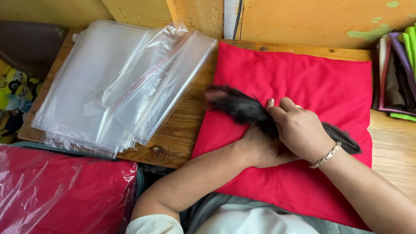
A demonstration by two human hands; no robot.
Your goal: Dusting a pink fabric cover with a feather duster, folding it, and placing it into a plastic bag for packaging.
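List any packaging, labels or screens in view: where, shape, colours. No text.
Stack of clear flat plastic zip bags: left on the wooden table, rectangular, transparent with thin red seal strips.
Red cloth sealed in a clear plastic bag: bottom left, below the table edge, glossy, crinkled.
Yellow printed sheet with cartoon figures: far left edge, partly hidden.
No screens or signs.

Both hands — left hand point(257, 148), right hand point(299, 131) — grip a black, perhaps hairy bundle point(238, 106) on red cloth point(320, 79).

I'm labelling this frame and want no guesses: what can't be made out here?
Head view:
- Left hand: fingers hidden under the right hand, grip unclear.
- Black hair-like bundle: blurred, middle covered by the hands.
- Folded coloured fabric stack: cut off by the right edge.
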